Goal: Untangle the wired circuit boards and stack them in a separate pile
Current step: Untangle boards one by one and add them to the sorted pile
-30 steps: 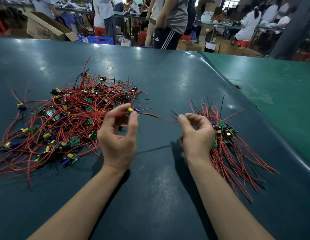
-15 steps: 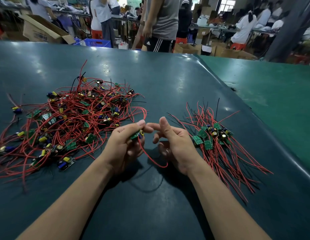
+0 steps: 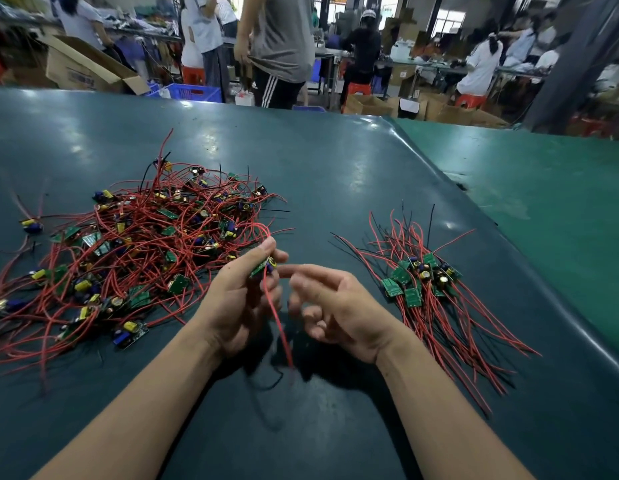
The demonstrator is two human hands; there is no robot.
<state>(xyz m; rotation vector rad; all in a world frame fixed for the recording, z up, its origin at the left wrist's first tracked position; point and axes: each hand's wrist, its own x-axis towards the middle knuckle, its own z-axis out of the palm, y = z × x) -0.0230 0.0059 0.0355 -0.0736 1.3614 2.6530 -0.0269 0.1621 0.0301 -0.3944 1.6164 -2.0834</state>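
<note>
A tangled heap of small green circuit boards with red wires (image 3: pixel 145 244) covers the table's left half. On the right lies a tidier pile of boards (image 3: pixel 418 278), their red wires fanned toward me. My left hand (image 3: pixel 238 299) pinches one small green board (image 3: pixel 263 268) between thumb and fingers, above the table between the two piles. A red wire (image 3: pixel 280 327) hangs down from that board, and another loops up over my fingers. Just right of the board my right hand (image 3: pixel 335 306) is palm up with loosely spread fingers and holds nothing.
The dark green table mat (image 3: pixel 318 174) ends at a raised edge on the right, beside a lighter green table (image 3: pixel 543 202). Beyond the far edge are standing and seated people, cardboard boxes (image 3: pixel 83 71) and a blue crate (image 3: pixel 193 91).
My left hand has kept hold of the board and raised it slightly. My right hand has let go of the wire and opened. The red wire now hangs straight down instead of looping between my hands.
</note>
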